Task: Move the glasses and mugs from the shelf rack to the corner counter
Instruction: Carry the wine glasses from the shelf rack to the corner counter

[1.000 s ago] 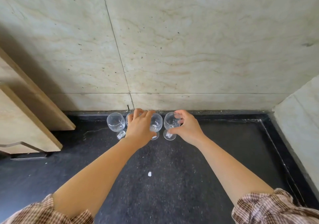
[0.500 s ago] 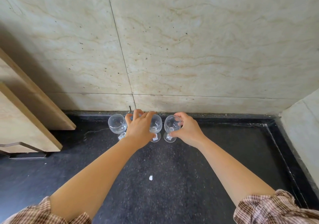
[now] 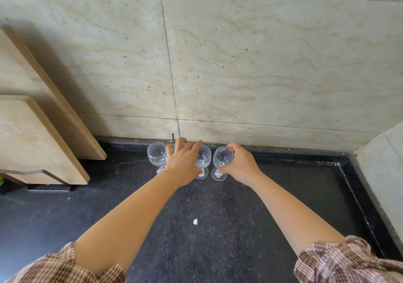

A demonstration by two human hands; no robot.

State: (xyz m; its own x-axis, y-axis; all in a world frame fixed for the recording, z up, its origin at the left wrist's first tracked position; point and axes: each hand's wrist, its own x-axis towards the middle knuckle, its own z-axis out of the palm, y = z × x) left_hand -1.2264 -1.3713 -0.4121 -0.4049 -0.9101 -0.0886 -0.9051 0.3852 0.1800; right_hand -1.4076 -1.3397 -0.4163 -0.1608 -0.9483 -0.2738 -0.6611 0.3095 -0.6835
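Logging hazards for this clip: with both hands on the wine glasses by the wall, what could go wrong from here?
1. The wine glasses stand close together; the left hand spreads over the middle ones, so pulling away could knock the leftmost glass over.
2. The right hand has its grip on the rightmost glass at the bowl; these stemmed glasses look top-heavy, so an uneven release might tip it.

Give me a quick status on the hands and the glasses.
Left hand spread over the middle glasses. Right hand gripping the right glass. Leftmost glass standing free. Nothing in the way.
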